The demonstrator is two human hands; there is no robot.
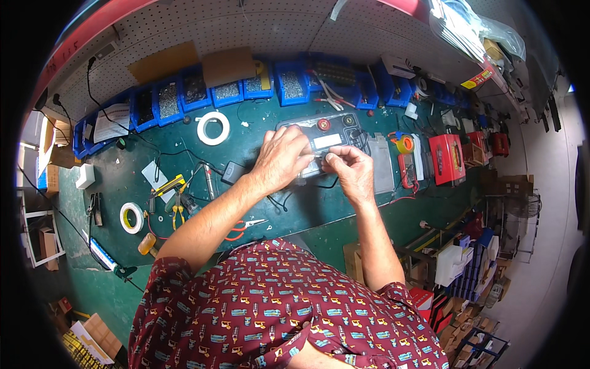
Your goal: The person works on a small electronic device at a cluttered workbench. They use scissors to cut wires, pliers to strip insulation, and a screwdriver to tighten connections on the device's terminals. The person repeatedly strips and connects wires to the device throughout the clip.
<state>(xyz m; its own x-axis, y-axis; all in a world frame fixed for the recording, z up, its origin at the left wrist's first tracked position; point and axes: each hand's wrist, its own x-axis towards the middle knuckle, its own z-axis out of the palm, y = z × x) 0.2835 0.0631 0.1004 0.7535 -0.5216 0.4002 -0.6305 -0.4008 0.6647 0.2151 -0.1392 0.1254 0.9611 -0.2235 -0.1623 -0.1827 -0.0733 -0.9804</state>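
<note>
A dark grey box-shaped device point(335, 123) with a red knob, a black knob and a pale label lies on the green workbench before me. My left hand point(284, 155) rests against its left side, with fingers curled and thumb tip close to them; what lies between them is hidden. Over the near right part of the device, my right hand point(350, 171) pinches thumb and forefinger together on something too small to name. Both hands meet near the pale label. A black cable point(364, 142) loops at the device's right side.
Blue parts bins point(168, 103) line the back of the bench. White tape rolls point(213, 128), orange-handled scissors point(244, 228), a black adapter point(234, 173) and a mallet point(147, 244) lie to the left. A red multimeter point(407, 171), orange tape point(404, 144) and a red box point(447, 159) stand right.
</note>
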